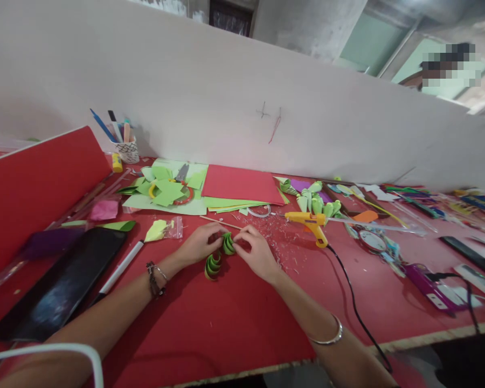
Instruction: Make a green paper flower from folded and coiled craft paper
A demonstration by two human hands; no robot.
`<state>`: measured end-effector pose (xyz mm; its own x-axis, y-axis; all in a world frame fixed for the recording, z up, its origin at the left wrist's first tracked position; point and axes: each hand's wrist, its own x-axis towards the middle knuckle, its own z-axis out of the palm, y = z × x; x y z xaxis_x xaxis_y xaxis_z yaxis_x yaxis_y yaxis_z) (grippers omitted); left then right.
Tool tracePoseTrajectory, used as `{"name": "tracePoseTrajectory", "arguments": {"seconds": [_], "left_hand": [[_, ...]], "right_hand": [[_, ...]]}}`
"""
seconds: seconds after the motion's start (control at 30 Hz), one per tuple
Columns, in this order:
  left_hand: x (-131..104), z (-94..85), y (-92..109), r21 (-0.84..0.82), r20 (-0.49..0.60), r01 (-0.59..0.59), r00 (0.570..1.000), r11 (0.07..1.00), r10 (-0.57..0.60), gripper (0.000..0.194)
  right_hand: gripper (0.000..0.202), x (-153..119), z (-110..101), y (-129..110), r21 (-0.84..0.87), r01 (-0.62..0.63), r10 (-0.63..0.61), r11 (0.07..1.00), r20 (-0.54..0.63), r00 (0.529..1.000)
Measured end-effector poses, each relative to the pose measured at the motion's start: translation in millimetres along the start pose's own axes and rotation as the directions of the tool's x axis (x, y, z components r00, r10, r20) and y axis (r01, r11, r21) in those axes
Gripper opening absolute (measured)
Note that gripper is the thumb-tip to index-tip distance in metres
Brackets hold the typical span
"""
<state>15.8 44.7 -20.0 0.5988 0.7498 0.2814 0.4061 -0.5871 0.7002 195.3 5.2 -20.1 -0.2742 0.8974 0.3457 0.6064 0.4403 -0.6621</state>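
Observation:
Both of my hands meet over the middle of the red table, with a curled green paper piece (228, 244) between them. My left hand (200, 242) pinches its left side, fingers bent around the upper edge. From the right, my right hand (256, 250) grips the same piece between thumb and fingers. A second curled green paper piece (213, 266), layered in ridges, sits just below my left fingers; I cannot tell whether the two pieces are joined. Behind my fingertips lies a thin wooden stick (220, 222).
A yellow glue gun (313, 223) lies right of my hands, its black cord trailing toward the table edge. Orange-handled scissors (181, 186) rest among green paper cuttings. A black tablet-like slab (64, 280) and a white marker (121, 268) are at left. Red sheets (242, 185) lie behind.

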Motion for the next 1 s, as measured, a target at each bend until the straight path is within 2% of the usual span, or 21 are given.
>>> {"name": "tracePoseTrajectory", "arguments": {"seconds": [0.17,0.37,0.57,0.8,0.9,1.0], "left_hand": [[0.5,-0.8,0.1,0.014,-0.007,0.015,1.000,1.000,-0.015,0.017],[0.3,-2.4,-1.0,0.024,-0.086,0.007,0.996,1.000,-0.005,0.017],[0.5,-3.0,-2.2,0.033,-0.097,-0.011,0.995,0.999,0.014,0.015],[-0.5,-5.2,-9.0,0.110,-0.107,0.059,0.993,0.992,-0.047,0.011],[-0.8,-6.0,-8.7,0.113,-0.135,0.074,0.989,0.991,-0.058,0.015],[-0.9,-6.6,-5.7,0.079,-0.140,0.038,0.990,0.996,-0.026,0.019]], "right_hand": [[0.007,0.6,-1.4,0.6,-0.016,-0.033,0.033,0.999,-0.014,0.999],[0.007,0.3,-1.0,1.8,-0.023,-0.061,0.060,0.998,-0.033,0.998],[0.008,0.3,-0.8,2.5,-0.034,-0.080,0.078,0.996,-0.064,0.995],[0.008,0.9,-1.9,4.0,-0.041,-0.100,0.096,0.994,-0.088,0.991],[0.008,0.4,-1.8,3.9,-0.032,-0.095,0.092,0.995,-0.083,0.992],[0.008,0.0,-1.6,2.8,-0.010,-0.077,0.076,0.997,-0.061,0.995]]}}
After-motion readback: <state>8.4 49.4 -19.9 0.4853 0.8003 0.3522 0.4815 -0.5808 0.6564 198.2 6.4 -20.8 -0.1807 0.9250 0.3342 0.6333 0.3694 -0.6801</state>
